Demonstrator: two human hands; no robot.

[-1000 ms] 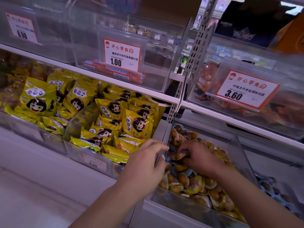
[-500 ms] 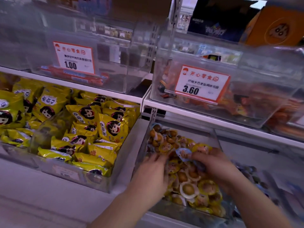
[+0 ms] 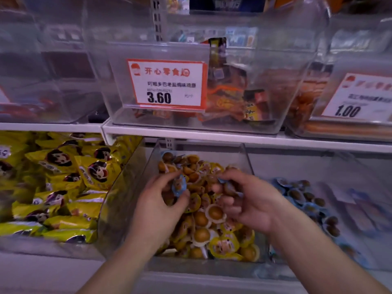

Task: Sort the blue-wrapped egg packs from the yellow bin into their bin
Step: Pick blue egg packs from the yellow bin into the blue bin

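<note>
Both hands work inside the clear plastic bin of yellow-wrapped egg packs, which sits at 6 o'clock under the white shelf. The left hand pinches one blue-wrapped egg pack between thumb and fingertips, lifted clear of the heap, likely so it can be carried without dragging yellow ones along. The right hand curls its fingers around what appears to be another blue-edged pack; motion blur hides exactly how many it holds. The packs are small domed blisters, glossy film over round brown eggs, with flat printed rims. At 3 o'clock, just beside this bin, lies the neighbouring bin holding blue-rimmed packs, the likely destination. At 9 o'clock, crinkly yellow snack pouches fill another bin. Above, at 12 o'clock, a price card reads 3.60.
</note>
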